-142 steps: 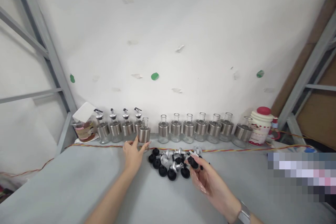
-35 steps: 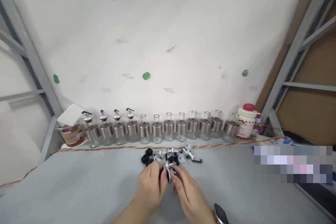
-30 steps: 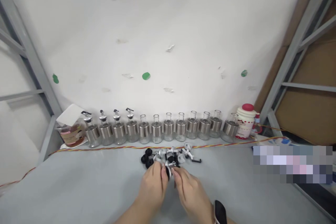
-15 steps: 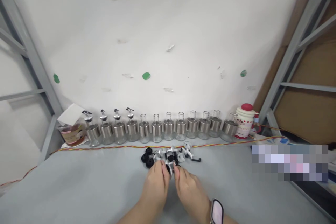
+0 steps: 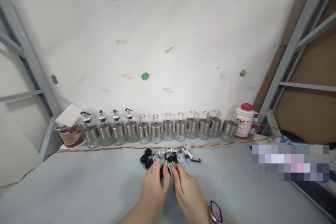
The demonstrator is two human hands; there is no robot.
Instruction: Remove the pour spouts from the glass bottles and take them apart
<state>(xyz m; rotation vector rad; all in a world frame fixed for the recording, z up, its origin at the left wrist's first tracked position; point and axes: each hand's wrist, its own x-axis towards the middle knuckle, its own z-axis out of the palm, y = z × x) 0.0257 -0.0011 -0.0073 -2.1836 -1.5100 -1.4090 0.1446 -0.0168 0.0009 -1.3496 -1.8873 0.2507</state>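
Note:
Close together above the table's middle, my left hand (image 5: 154,184) and my right hand (image 5: 188,189) both grip one bottle pourer (image 5: 170,170). The fingers of the left hand are closed on its black stopper end (image 5: 162,172). Those of the right pinch its silvery side, and much of the pourer is hidden behind the fingers. Just beyond the hands lies a loose pile of silvery pourer tops (image 5: 181,158), with black rubber stoppers (image 5: 148,152) at its left. A thin black lever piece (image 5: 195,160) sticks out at the right.
Along the wall stands a row of glass bottles with steel sleeves; several at the left carry pourers (image 5: 115,114), the other bottles (image 5: 156,131) are topless. A twisted red-yellow wire (image 5: 123,147) runs before them. A labelled tub (image 5: 71,135) and a red-lidded jar (image 5: 243,122) flank the row.
My hands have closed in on each other around the pourer, and the left fingers show more of the black stopper. The right hand has shifted slightly left. The pile and bottles look unchanged.

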